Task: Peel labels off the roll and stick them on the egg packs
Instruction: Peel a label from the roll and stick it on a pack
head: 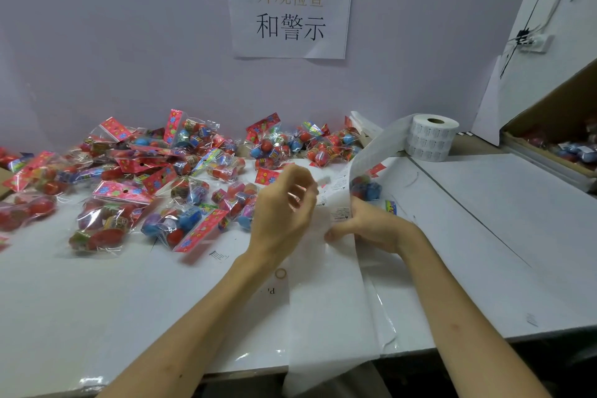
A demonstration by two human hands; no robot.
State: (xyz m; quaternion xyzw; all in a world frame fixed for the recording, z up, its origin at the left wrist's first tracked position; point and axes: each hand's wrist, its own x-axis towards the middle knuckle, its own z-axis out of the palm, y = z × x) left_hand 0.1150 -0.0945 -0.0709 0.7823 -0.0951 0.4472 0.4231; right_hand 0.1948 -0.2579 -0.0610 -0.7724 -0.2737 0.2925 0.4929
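White table [484, 236]; box [549, 107], seemingly of egg packs [570, 149].

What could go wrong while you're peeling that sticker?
The tiny label pinched by the left hand might fold and stick to itself. The long backing strip held by the right hand hangs over the edge of the table, so a snag could tug the roll over.

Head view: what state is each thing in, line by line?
label roll, standing on end, partly unwound.
liner strip, trailing from the roll over the table edge.
left hand, pinching a label, blurred.
right hand, gripping the liner strip.
egg packs, sealed, scattered.
cardboard box, open, packs inside.
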